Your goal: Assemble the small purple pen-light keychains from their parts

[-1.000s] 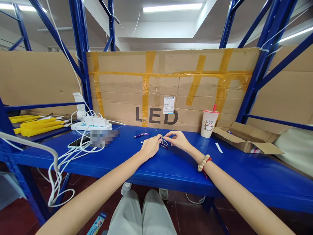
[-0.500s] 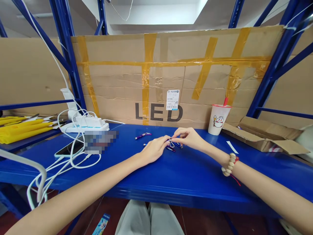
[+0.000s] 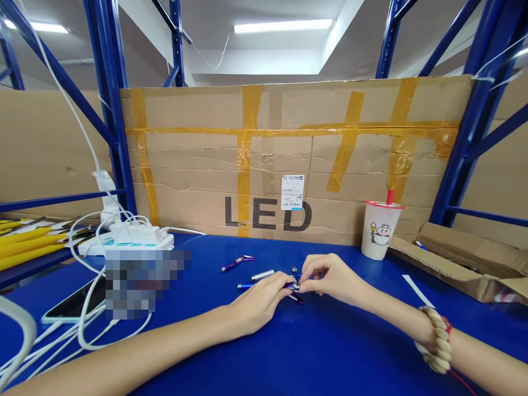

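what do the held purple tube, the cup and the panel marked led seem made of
Held purple tube: perhaps glossy metal, from its bright silvery end, though plastic is possible. Cup: smooth paper or plastic, judging by its even printed wall. Panel: matte cardboard, from its brown, creased surface.

1. One left hand (image 3: pixel 259 305), one right hand (image 3: pixel 333 279): two hands.
2. At least four slim tubes (image 3: pixel 262 275) around the hands.
3. One cup (image 3: pixel 379 234), beyond the right hand.
4. One small open box (image 3: pixel 437 270), farther right of that hand.
5. One paper strip (image 3: pixel 417 290), right of the right hand.
6. One phone (image 3: pixel 76 300), left of the left hand.
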The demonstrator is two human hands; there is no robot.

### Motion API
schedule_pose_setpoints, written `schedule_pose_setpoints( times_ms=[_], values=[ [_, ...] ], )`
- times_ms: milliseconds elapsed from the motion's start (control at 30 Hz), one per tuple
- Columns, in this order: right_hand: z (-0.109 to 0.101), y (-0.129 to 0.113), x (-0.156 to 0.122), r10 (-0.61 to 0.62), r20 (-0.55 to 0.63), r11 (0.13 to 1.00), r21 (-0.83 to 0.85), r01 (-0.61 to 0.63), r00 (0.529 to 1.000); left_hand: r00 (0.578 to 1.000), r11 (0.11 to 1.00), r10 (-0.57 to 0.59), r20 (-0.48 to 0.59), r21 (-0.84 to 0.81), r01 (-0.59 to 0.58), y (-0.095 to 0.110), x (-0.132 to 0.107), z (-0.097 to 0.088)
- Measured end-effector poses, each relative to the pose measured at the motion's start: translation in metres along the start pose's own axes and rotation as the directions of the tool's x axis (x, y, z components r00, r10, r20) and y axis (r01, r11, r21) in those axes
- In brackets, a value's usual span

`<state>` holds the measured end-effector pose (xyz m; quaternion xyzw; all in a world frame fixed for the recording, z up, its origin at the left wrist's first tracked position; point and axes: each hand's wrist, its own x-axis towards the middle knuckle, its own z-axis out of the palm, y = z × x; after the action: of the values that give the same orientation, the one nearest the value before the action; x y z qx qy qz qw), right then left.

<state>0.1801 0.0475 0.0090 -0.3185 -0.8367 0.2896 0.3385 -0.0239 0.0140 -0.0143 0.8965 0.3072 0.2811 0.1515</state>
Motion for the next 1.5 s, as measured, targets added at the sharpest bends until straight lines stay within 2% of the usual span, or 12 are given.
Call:
schedule_pose_setpoints(
  times_ms=[67,167,333,433,533,667,767,833,967,1167,1333,1500],
  values=[
    [-0.004,-0.002,0.001,-0.079,0.018,0.988,-0.13,0.081,0.997,1.0,1.0,-0.006,0.015,-0.022,0.006,-0.001,0.0,-0.001],
    [-0.006,-0.005,0.001,-0.245,0.152,0.897,-0.339,0.284,0.957,0.999,0.997,-0.041,0.018,-0.058,0.042,-0.002,-0.001,-0.003],
    [-0.002,-0.004,0.006,-0.465,0.321,0.513,-0.663,0.546,0.825,0.995,0.994,-0.093,-0.03,-0.056,0.091,-0.008,-0.002,-0.003],
    [0.003,-0.003,0.013,-0.498,0.326,0.434,-0.709,0.556,0.804,0.99,0.992,-0.111,-0.088,-0.062,0.106,-0.013,-0.004,0.0],
    [0.009,-0.003,0.018,-0.477,0.256,0.522,-0.687,0.505,0.841,0.975,0.987,-0.148,-0.163,-0.08,0.137,-0.016,-0.006,0.003],
    [0.016,-0.009,0.021,-0.34,0.186,0.734,-0.561,0.383,0.922,0.96,0.99,-0.129,-0.246,-0.08,0.113,-0.016,-0.007,0.004],
    [0.02,-0.015,0.019,-0.098,0.175,0.927,-0.342,0.154,0.98,0.961,0.995,-0.097,-0.259,-0.033,0.091,-0.014,-0.008,0.004],
    [0.023,-0.019,0.017,0.064,0.201,0.989,-0.142,-0.036,0.977,0.961,0.996,-0.085,-0.262,0.008,0.09,-0.013,-0.008,0.004],
    [0.029,-0.022,0.013,0.143,0.214,0.977,0.124,-0.172,0.966,0.958,0.991,-0.076,-0.278,0.083,0.103,-0.011,-0.009,0.004],
    [0.034,-0.013,0.0,0.202,0.207,0.92,0.294,-0.258,0.957,0.97,0.99,-0.015,-0.241,0.132,0.048,-0.004,-0.01,0.002],
    [0.028,-0.009,-0.018,0.153,0.159,0.96,0.211,-0.185,0.975,0.983,0.994,-0.044,-0.179,0.088,0.061,0.006,-0.012,0.003],
    [0.02,-0.005,-0.029,-0.037,-0.128,0.996,-0.08,0.027,0.991,0.987,0.993,-0.1,-0.129,0.048,0.107,0.014,-0.012,0.004]
  ],
)
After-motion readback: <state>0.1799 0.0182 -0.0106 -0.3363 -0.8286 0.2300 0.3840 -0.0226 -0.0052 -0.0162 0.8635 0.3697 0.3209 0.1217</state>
